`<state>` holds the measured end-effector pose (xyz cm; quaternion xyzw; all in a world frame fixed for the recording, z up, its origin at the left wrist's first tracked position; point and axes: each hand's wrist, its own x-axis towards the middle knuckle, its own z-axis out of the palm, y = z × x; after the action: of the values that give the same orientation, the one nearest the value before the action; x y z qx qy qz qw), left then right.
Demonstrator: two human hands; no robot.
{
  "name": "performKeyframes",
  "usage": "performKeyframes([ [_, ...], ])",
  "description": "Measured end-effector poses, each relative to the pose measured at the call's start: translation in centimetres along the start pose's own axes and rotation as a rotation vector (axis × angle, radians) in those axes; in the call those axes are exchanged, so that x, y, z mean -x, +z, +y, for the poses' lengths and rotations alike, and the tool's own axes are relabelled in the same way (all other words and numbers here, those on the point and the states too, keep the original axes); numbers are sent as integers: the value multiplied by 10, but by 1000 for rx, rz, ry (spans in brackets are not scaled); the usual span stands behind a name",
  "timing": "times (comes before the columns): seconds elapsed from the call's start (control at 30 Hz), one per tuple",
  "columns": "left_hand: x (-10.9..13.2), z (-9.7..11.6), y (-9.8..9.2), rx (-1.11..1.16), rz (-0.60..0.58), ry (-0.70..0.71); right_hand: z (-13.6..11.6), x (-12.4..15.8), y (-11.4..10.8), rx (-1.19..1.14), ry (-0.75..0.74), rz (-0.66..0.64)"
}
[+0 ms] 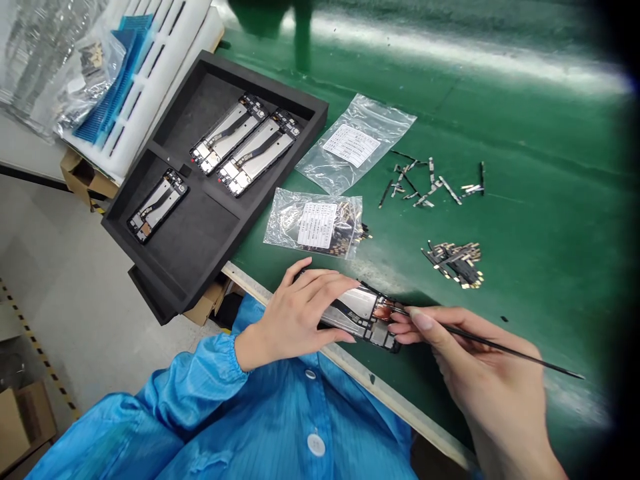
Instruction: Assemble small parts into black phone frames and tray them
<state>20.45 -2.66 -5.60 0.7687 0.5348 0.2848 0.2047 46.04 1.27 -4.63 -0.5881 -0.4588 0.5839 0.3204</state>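
Left hand (295,313) lies flat over the near end of a phone frame assembly (363,319), fingers spread and pressing down on it, thumb curled along its near edge, so it is clamped on the frame. Right hand (470,363) pinches a thin black stylus (500,345) between thumb and forefinger, fingers closed on the shaft; the tip meets the far end of the frame, just past the left fingertips, and the tail sticks out well beyond the right hand. The frame sits on the green table mat (525,120) at the near edge of the table, directly between the two hands. Just beyond the left hand: a small clear bag of flex parts (315,223) with a white label. Further out from that, a second clear bag (355,143), looks mostly flat. Beyond the right hand: a heap of small gold-and-black flex cables (455,257), and further still a loose scatter of thin strip parts (430,180). Outboard of the left hand, overhanging the table edge, a black foam tray (200,233) holds three more phone frames (245,147), two side by side in the far compartment, one in the near-left compartment. Behind the tray: white foam trays (150,80) with blue inserts. Blue smock sleeve (200,380) covers the left forearm.
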Motion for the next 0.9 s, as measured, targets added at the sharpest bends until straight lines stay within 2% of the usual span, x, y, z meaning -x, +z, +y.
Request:
performKeyframes([
  [0.27,0,0,1,-3,4,-2,7,1,4,-47,17,71],
  [0.53,2,-1,1,-21,-39,-11,-1,-2,3,-55,75,28],
  [0.77,1,-1,2,-26,-20,13,-9,-9,4,-108,174,42],
  [0.9,1,-2,2,-28,-45,8,-12,-14,5,-133,175,14],
])
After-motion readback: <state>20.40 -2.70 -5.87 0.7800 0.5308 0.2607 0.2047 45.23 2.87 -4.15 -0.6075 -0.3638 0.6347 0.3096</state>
